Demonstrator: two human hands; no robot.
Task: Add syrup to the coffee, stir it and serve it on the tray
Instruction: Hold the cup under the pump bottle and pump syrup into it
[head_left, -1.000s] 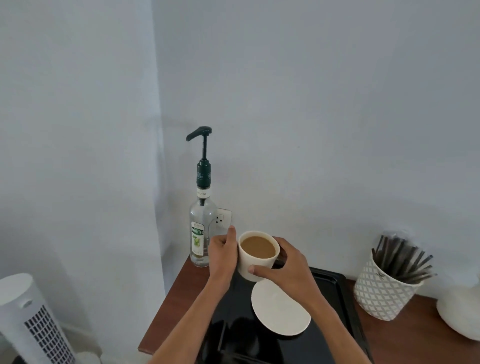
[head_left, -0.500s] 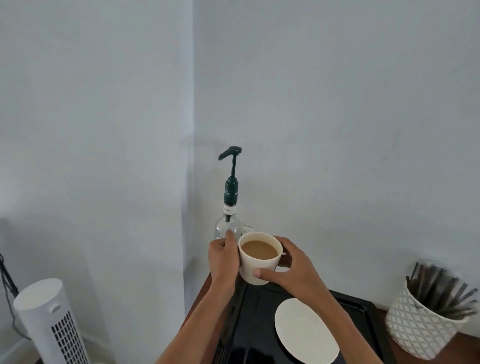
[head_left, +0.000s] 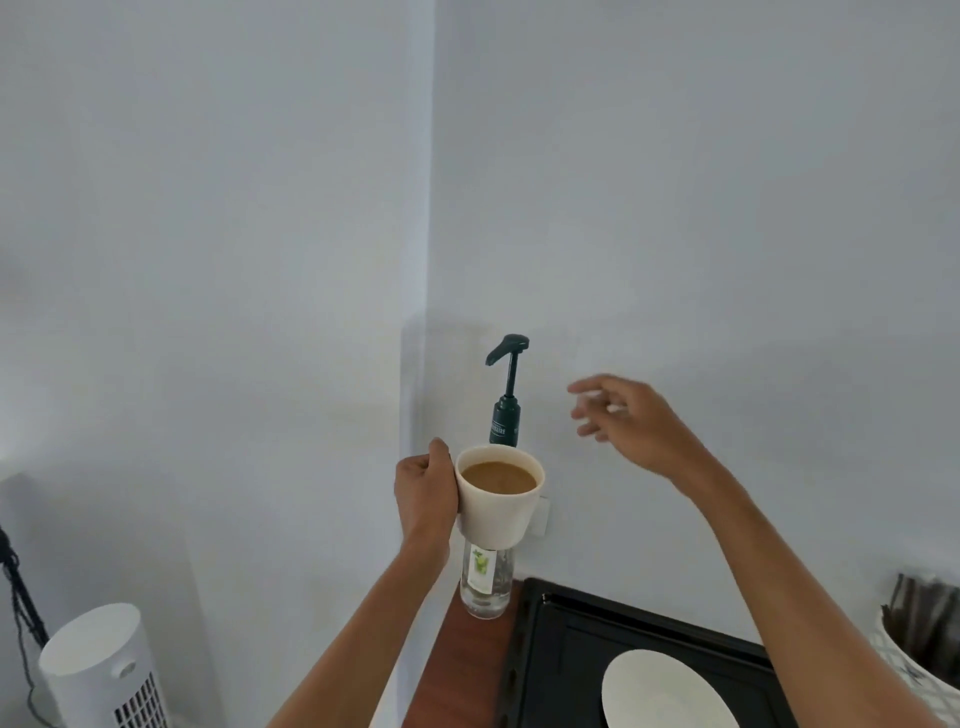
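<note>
Now that the right hand (head_left: 631, 421) has let go and reaches, fingers spread, toward the pump (head_left: 508, 349), the left hand (head_left: 426, 493) alone grips the cup (head_left: 498, 506) below its spout, ready for syrup.

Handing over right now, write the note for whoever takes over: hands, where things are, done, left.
Left hand holds the coffee cup in front of the syrup bottle, below its pump.
Right hand open and empty, raised beside the pump.
Saucer sits on the black tray; stirrers far right.
Done: cup lifted.
Left: pump syrup, stir, serve on tray.
</note>
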